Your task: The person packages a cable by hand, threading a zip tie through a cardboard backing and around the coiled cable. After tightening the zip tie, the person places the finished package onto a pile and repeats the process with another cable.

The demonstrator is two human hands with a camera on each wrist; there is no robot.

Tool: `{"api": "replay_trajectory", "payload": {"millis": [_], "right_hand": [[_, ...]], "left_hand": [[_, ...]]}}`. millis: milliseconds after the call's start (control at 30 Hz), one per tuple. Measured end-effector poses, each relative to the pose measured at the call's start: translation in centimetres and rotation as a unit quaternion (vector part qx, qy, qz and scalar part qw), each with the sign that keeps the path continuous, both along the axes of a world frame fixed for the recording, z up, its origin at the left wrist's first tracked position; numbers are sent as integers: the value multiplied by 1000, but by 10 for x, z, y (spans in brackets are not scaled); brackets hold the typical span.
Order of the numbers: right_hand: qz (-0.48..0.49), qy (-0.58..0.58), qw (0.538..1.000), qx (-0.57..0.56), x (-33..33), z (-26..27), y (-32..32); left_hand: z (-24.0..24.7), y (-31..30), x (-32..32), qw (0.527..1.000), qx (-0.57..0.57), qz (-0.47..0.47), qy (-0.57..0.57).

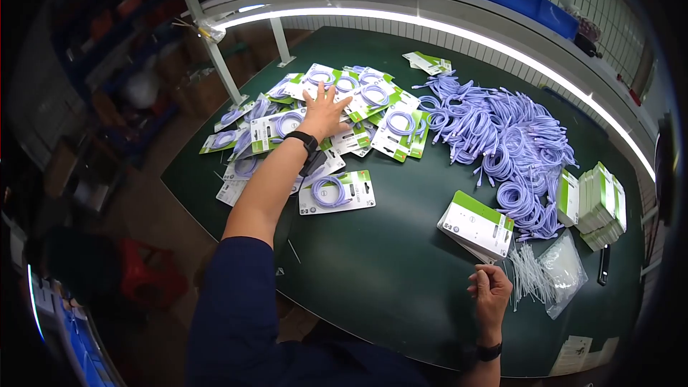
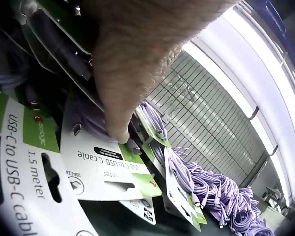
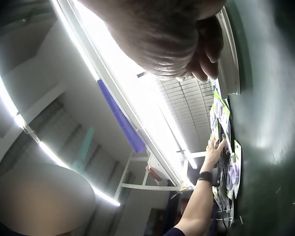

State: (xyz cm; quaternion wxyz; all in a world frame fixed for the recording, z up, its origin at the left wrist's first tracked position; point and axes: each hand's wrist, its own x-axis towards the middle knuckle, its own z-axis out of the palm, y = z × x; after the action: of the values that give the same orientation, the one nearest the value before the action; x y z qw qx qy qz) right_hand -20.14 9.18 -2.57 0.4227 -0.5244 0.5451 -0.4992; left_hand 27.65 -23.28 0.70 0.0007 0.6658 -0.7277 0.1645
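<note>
Cards of flat white-and-green cardboard (image 1: 394, 149) with coiled lilac cables (image 1: 388, 123) are being touched, heaped on the dark green table (image 1: 387, 244), by the left hand (image 1: 324, 115), fingers spread; the right hand (image 1: 491, 295) is being held loosely curled, seemingly empty. Lightness and slipperiness are being presumed; stiff edges are being favoured for gripping.

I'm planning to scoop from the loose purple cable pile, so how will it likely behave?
The purple cable pile will probably flop rather than hold its shape, since its cords curve in soft loops. Neighbouring coils may drag along, as they overlap. Plug ends poking out could snag.
</note>
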Motion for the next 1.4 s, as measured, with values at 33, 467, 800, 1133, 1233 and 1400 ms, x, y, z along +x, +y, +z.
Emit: {"api": "replay_trajectory", "payload": {"millis": [33,467,800,1133,1233,1400], "right_hand": [[0,0,1000,-4,0,-1,-1],[16,51,997,-64,1,3,1],[36,98,991,-82,5,12,1],[30,150,978,-145,2,4,-1],[20,160,976,-144,-3,4,4],[40,180,964,-191,3,0,-3]], "left_hand": [[2,-3,1,1000,8,6,0],[15,-53,-4,999,16,41,-12],[43,16,-130,970,36,-228,82],[-39,10,-161,924,98,-370,26],[-59,-17,-138,934,69,-349,35],[-53,-26,-124,946,29,-319,53]]}}
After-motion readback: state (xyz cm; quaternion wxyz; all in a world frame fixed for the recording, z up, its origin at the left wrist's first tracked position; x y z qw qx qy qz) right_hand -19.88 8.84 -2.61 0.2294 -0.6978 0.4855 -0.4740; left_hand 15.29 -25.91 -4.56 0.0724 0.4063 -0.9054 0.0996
